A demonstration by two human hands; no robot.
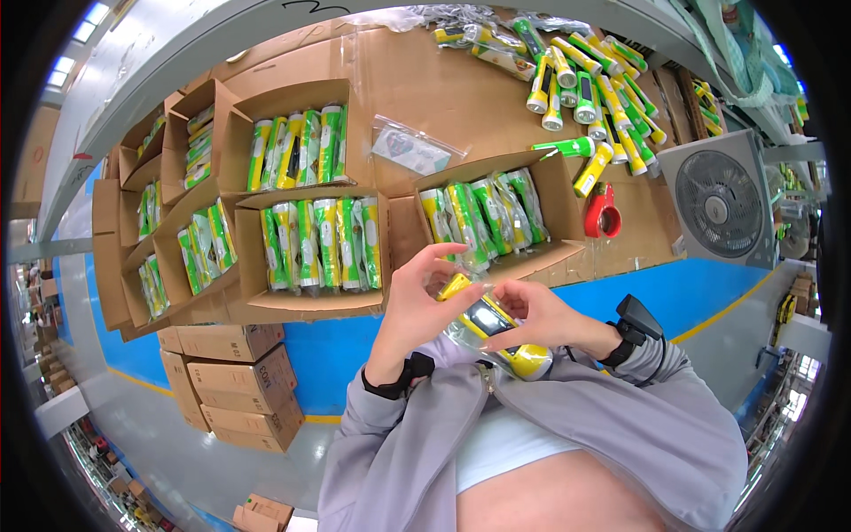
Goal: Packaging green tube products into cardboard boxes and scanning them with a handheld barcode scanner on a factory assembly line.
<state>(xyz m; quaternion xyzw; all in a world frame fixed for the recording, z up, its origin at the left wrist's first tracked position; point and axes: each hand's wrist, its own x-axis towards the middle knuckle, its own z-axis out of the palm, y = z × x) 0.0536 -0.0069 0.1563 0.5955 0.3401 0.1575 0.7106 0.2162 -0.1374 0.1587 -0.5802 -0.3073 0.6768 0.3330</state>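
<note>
My left hand point(417, 306) and my right hand point(541, 319) hold a yellow flashlight point(492, 332) between them, close to my chest. The flashlight sits partly inside a clear plastic bag, and my left fingers pinch the bag's upper end. It has a dark panel on its side and a rounded yellow head pointing toward my right wrist. Both wrists wear black bands. Just beyond my hands stands an open cardboard box point(554, 191) holding bagged green and yellow flashlights.
Several open cardboard boxes point(315, 297) of bagged flashlights fill the left of the cardboard-covered table. Loose flashlights point(589, 89) lie at the far right, beside a red tape dispenser point(603, 213), an empty clear bag point(412, 149) and a grey fan point(718, 204). Closed cartons point(239, 381) are stacked on the floor.
</note>
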